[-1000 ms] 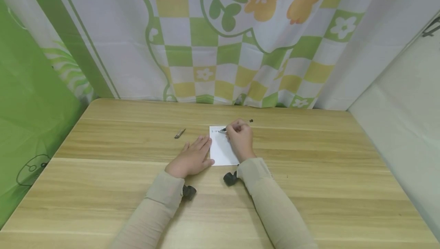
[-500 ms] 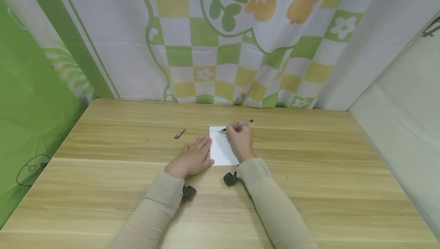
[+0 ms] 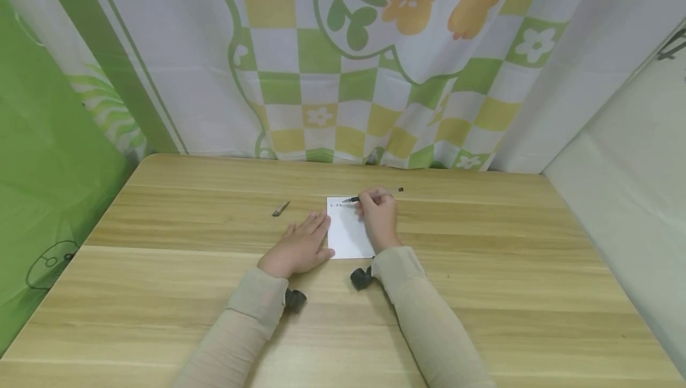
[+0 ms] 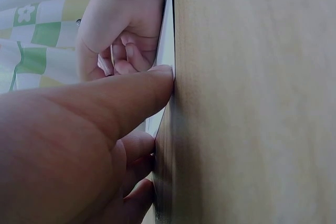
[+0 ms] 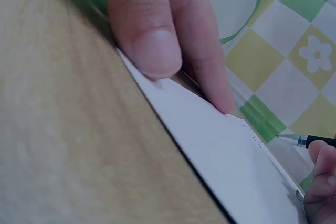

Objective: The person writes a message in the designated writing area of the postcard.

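A small white sheet of paper (image 3: pixel 347 236) lies on the table, with a short row of dark marks along its top. My left hand (image 3: pixel 300 247) rests flat at its left edge, thumb and fingertips on the margin. In the right wrist view, the left thumb (image 5: pixel 155 51) presses the paper's corner. My right hand (image 3: pixel 379 218) pinches a black-gripped gel pen (image 3: pixel 352 199) over the upper part of the sheet. The pen's tip shows against the curtain in the right wrist view, raised off the paper. Its back end sticks out beyond the right hand.
A pen cap (image 3: pixel 281 208) lies on the wooden table (image 3: pixel 482 269) left of the paper. Behind the table hangs a checked curtain (image 3: pixel 321 87) with flowers. Black wrist cameras sit under both sleeves, near the tabletop.
My right hand has shifted slightly right, and the pen leans flatter, its back end further right. More of the written row shows. The left hand has stayed in place.
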`<state>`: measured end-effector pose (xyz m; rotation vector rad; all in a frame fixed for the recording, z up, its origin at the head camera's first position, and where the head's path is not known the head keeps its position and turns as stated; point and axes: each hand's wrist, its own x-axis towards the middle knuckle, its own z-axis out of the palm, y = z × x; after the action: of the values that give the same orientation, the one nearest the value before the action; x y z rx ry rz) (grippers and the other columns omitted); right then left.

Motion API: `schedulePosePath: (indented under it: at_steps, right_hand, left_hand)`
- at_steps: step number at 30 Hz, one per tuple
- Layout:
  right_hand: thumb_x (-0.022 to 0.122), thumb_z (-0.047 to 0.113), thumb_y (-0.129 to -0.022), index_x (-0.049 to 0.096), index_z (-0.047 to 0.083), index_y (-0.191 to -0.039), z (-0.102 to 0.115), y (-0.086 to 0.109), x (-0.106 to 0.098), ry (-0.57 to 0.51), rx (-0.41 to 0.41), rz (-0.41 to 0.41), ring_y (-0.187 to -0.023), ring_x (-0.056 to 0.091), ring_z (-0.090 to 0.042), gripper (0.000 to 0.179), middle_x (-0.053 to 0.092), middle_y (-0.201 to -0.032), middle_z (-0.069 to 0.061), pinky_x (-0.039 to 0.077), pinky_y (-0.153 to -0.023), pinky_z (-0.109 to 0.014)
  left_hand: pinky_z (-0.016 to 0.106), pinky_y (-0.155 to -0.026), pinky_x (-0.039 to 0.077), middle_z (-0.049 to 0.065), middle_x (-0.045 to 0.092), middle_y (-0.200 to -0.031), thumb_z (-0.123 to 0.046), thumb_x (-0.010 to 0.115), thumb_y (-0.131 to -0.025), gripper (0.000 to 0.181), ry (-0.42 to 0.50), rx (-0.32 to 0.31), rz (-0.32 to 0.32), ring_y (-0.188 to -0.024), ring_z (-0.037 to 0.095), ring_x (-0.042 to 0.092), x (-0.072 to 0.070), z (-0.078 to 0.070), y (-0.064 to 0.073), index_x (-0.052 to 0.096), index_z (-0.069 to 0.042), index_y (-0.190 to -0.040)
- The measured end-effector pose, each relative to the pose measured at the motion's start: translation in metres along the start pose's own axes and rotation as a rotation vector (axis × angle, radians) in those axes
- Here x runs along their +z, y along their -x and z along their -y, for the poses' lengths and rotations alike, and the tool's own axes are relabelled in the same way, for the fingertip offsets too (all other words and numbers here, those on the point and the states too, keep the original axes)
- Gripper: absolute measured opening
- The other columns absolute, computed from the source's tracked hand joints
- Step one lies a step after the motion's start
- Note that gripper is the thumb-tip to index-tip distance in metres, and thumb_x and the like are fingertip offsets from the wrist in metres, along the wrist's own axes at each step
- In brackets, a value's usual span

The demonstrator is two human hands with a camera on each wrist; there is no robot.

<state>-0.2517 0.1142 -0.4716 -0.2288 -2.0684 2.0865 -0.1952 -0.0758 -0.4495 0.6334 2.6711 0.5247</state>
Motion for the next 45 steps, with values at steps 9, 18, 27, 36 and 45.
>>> schedulePosePath:
  at_steps: [9,18,27,36,45]
  right_hand:
    - [0.058,0.002,-0.096,0.058,0.004,-0.083,0.003,-0.003,-0.004,-0.226,0.072,0.043,-0.056,0.055,-0.011,0.013,0.063,-0.071,-0.008,0.046,-0.048,-0.018]
    - [0.056,-0.002,-0.095,0.059,0.001,-0.085,0.003,-0.001,-0.012,-0.322,0.019,0.156,-0.051,0.052,-0.008,0.011,0.063,-0.066,-0.006,0.040,-0.043,-0.014]
    - [0.058,0.000,-0.095,0.060,0.004,-0.087,0.005,0.007,-0.019,-0.351,0.036,0.198,-0.053,0.053,-0.007,0.009,0.064,-0.068,-0.004,0.041,-0.045,-0.014]
    - [0.058,0.002,-0.097,0.059,0.005,-0.090,0.008,0.013,-0.029,-0.323,0.057,0.235,-0.055,0.055,-0.008,0.007,0.064,-0.070,-0.004,0.042,-0.046,-0.013]
    - [0.054,-0.003,-0.096,0.053,0.004,-0.093,0.008,0.017,-0.035,-0.348,0.077,0.266,-0.057,0.056,-0.009,0.008,0.065,-0.072,-0.006,0.043,-0.047,-0.014]
  left_hand:
    - [0.060,-0.123,0.005,0.007,0.008,-0.169,-0.044,0.052,-0.104,0.077,-0.012,-0.008,0.011,-0.156,0.028,0.004,-0.001,-0.001,0.002,0.017,-0.007,-0.162]
    - [0.059,-0.123,0.005,0.013,0.010,-0.169,-0.039,0.052,-0.105,0.075,0.001,-0.013,0.027,-0.156,0.031,0.005,-0.011,-0.011,0.009,0.019,-0.002,-0.161]
    - [0.059,-0.123,0.005,0.010,0.008,-0.170,-0.041,0.051,-0.105,0.076,0.012,-0.016,0.029,-0.156,0.029,0.003,-0.007,-0.007,0.005,0.017,-0.005,-0.162]
    - [0.060,-0.123,0.005,0.010,0.010,-0.169,-0.041,0.056,-0.103,0.078,0.035,-0.003,0.001,-0.156,0.029,0.005,-0.004,-0.001,0.001,0.018,-0.005,-0.162]
    - [0.060,-0.123,0.008,0.008,0.010,-0.169,-0.041,0.056,-0.103,0.078,0.029,-0.009,0.004,-0.156,0.028,0.007,-0.007,-0.004,0.003,0.020,-0.006,-0.162]
